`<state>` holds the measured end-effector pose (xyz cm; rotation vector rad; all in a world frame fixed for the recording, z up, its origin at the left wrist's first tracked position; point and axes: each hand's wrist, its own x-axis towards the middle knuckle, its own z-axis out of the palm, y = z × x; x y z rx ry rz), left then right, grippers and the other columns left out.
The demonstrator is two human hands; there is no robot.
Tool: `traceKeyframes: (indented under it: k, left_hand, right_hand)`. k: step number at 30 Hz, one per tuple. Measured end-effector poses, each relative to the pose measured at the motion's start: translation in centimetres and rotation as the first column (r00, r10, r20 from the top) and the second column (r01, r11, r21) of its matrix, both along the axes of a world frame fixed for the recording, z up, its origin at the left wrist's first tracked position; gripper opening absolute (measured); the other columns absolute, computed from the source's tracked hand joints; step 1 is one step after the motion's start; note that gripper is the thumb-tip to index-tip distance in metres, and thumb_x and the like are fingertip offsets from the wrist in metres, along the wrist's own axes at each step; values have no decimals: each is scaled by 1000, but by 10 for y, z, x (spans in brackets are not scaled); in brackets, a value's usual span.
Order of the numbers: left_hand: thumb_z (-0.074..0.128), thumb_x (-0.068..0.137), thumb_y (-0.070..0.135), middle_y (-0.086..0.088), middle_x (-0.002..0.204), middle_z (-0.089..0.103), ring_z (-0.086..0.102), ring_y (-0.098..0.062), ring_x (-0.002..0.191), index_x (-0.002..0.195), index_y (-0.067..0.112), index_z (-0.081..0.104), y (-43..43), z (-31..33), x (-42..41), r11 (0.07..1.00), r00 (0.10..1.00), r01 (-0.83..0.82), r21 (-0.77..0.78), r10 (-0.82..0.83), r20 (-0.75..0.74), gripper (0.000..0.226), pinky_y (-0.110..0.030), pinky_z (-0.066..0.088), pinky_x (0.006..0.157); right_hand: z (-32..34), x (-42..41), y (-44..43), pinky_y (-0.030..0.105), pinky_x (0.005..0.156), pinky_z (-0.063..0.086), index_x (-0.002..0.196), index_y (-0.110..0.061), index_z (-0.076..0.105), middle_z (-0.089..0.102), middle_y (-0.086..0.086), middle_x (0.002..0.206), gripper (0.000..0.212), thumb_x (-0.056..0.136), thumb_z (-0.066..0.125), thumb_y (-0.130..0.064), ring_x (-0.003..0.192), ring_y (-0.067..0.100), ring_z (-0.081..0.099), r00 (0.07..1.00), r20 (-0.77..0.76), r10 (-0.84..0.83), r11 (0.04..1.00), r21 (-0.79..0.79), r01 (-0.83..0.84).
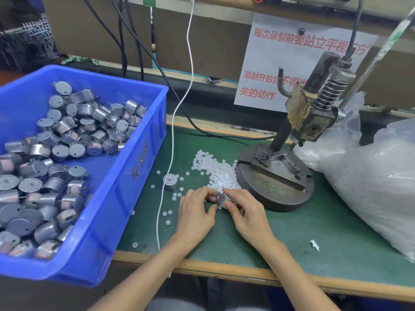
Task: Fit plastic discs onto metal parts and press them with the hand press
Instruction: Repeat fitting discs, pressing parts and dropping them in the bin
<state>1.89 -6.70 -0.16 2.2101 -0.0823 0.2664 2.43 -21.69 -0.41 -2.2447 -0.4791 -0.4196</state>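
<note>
Lying on a green mat (292,232), plastic discs (217,173) pile beside the hand press (310,122).

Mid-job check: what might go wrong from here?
Loose discs lie near the table edge; a stray move may sweep them off. The bin overhangs that edge, so a nudge might tip it. The cord runs just beside the left hand and may snag.
</note>
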Motion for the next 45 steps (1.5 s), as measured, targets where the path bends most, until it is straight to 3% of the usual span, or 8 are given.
traceKeyframes:
  k: [19,23,28,33,38,41,43,45]
  left_hand:
    - [64,80,12,18,82,67,51,-6,89,104,27,59,0,1,-1,1000,999,25,-13,-25,-22,28,-18,26,80]
    - [63,80,13,18,83,68,51,-6,89,104,27,59,-1,1,-1,1000,999,27,-12,-27,-25,28,-17,26,80]
    - [59,80,6,17,85,63,50,-10,89,103,23,62,0,4,-3,1000,1000,27,-12,-27,-13,29,-23,33,84]
    - [53,83,8,34,83,55,49,-1,85,102,25,65,0,10,-6,985,1000,28,-173,-26,15,28,-20,37,82]
    - [54,81,2,17,82,58,49,-2,86,93,21,61,0,9,-5,986,998,48,-161,-53,-26,24,-29,41,85]
    - [53,80,0,14,85,58,48,-8,89,93,21,59,0,9,-4,991,997,58,-121,-64,-48,25,-31,40,87]
    - [52,78,-3,21,83,54,48,-7,91,93,23,58,0,10,-5,992,996,71,-102,-75,-44,30,-30,39,89]
    - [51,74,-5,26,85,51,48,-7,92,97,23,58,0,11,-6,993,995,84,-84,-88,-50,37,-29,37,91]
  right_hand:
    - [1,1,2,2,73,35,113,-4,66,62,1,98,26,87,63,-4,82,-3,50,999,24,24,1000,-19,-24]
    - [2,-1,3,11,73,39,114,-4,65,62,1,98,26,87,62,-5,86,11,59,999,26,29,999,-18,-28]
    - [2,-6,6,24,74,48,116,-2,64,61,13,105,29,88,57,-6,87,15,59,994,84,74,990,-123,-64]
    - [1,-9,8,35,64,54,115,-1,65,60,18,107,30,86,57,-4,75,26,66,991,109,72,988,-145,-56]
    - [-1,-8,7,30,59,53,110,-1,66,62,18,104,29,82,60,-2,73,27,65,985,145,88,975,-214,-56]
    - [-1,-9,7,31,64,52,111,-1,66,62,16,104,29,83,59,-4,78,27,65,988,129,84,977,-203,-56]
    - [1,-9,7,25,68,50,112,-2,65,62,14,104,28,85,59,-7,81,17,62,991,103,81,980,-191,-60]
    - [3,-8,6,8,67,42,108,-4,66,63,8,99,23,85,62,-6,74,-2,53,997,50,65,991,-116,-58]
